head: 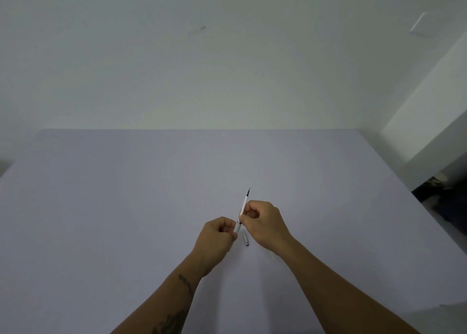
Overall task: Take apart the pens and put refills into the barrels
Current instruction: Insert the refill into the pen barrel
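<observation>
Above the middle of the table I hold a thin white pen refill (244, 203) with a dark tip pointing up and away. My right hand (265, 221) pinches the refill near its lower part. My left hand (218, 235) grips the white pen barrel (237, 227), which meets the refill's lower end. A small pale pen piece with a dark end (246, 238) lies on the table between my hands. Another pale piece (272, 255) shows just under my right wrist, mostly hidden.
The pale lilac table (126, 207) spreads wide around my hands. A white wall rises behind its far edge. Dark clutter (444, 197) sits on the floor past the table's right edge.
</observation>
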Available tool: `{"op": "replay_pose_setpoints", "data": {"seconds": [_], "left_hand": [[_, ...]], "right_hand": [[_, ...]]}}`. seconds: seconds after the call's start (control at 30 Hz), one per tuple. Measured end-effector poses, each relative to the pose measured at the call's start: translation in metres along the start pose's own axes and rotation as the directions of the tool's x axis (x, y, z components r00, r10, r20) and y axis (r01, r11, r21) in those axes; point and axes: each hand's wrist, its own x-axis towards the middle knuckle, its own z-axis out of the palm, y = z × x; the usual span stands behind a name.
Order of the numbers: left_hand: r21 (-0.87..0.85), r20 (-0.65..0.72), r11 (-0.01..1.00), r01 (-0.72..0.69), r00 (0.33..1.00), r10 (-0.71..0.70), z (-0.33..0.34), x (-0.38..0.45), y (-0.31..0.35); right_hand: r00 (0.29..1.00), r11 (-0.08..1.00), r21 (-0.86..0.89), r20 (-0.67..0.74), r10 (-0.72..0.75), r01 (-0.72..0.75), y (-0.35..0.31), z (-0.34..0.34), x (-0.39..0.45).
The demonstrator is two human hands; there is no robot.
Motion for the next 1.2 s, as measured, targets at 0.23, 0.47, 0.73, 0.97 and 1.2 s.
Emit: {"op": "replay_pose_setpoints", "data": {"seconds": [0.23, 0.47, 0.73, 0.97, 1.2], "left_hand": [[0.011, -0.020, 1.000, 0.020, 1.000, -0.019, -0.010, 0.000, -0.005], [-0.001, -0.017, 1.000, 0.023, 1.000, -0.023, -0.010, 0.001, -0.004], [0.006, -0.020, 1.000, 0.020, 1.000, -0.020, -0.009, 0.000, -0.004], [0.017, -0.012, 0.999, 0.034, 0.999, -0.034, -0.008, -0.004, -0.006], [0.002, 0.000, 0.999, 0.044, 0.999, -0.044, -0.005, -0.005, -0.008]], "right_hand": [[1.000, 0.998, 0.066, -0.020, 0.007, -0.006, -0.004, -0.001, 0.003], [1.000, 0.988, 0.152, -0.002, 0.026, -0.025, -0.008, 0.001, 0.006], [1.000, 0.990, 0.138, -0.007, 0.023, -0.022, -0.006, 0.003, 0.004], [0.998, 0.977, 0.202, 0.018, 0.065, -0.067, 0.003, 0.004, 0.001], [0.995, 0.967, 0.236, 0.031, 0.094, -0.099, 0.007, 0.003, 0.000]]}}
